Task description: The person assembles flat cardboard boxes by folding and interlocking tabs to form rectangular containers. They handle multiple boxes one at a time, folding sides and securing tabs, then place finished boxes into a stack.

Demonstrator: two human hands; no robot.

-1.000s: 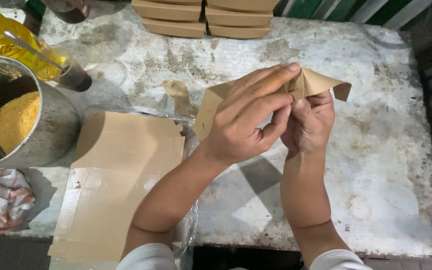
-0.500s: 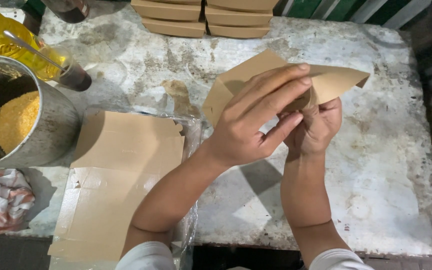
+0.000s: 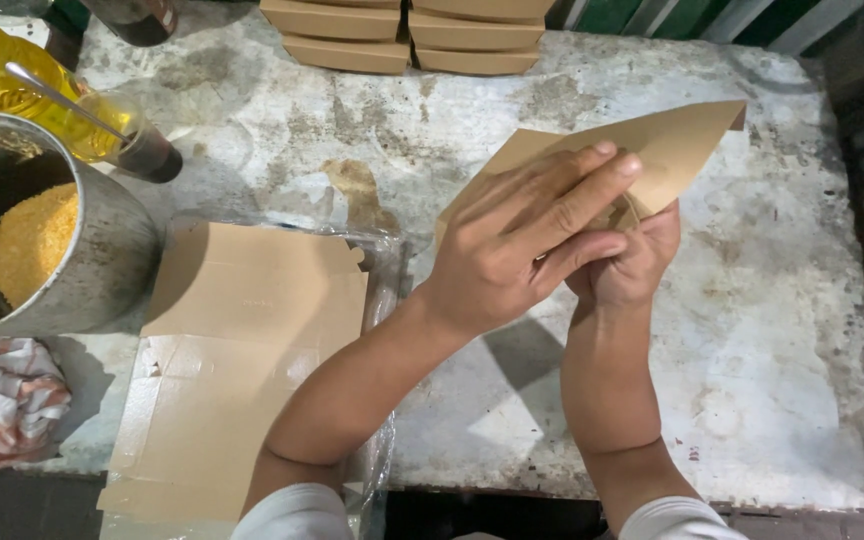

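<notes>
2 hands meet on 1 flat brown cardboard blank [image 3: 652, 150], held up above the worn metal table [image 3: 772, 330]. The left hand [image 3: 512, 250] lies over the blank's near face with its fingers stretched out and pressed flat, thumb tucked under toward the other hand. The right hand [image 3: 627, 265] sits just beneath and behind it, curled shut on the blank's lower edge; how its fingertips lie is hidden by the left hand.

The blank runs up and away from both hands, toward the right: its long axis climbs from the wrists to a pointed corner at the far right, well beyond the fingertips. The left hand covers more of the card and reaches farther along that axis; the right hand pinches only the near end.

To the left of the left forearm, a stack of flat cardboard sheets [image 3: 242, 340] lies in a clear plastic sleeve. Farther left stand a metal pot [image 3: 102, 270] holding yellow crumbs, a bottle of yellow oil [image 3: 12, 80] and a striped cloth [image 3: 2, 400]. Beyond the fingertips, at the table's far edge, folded brown boxes [image 3: 412, 30] are stacked.
</notes>
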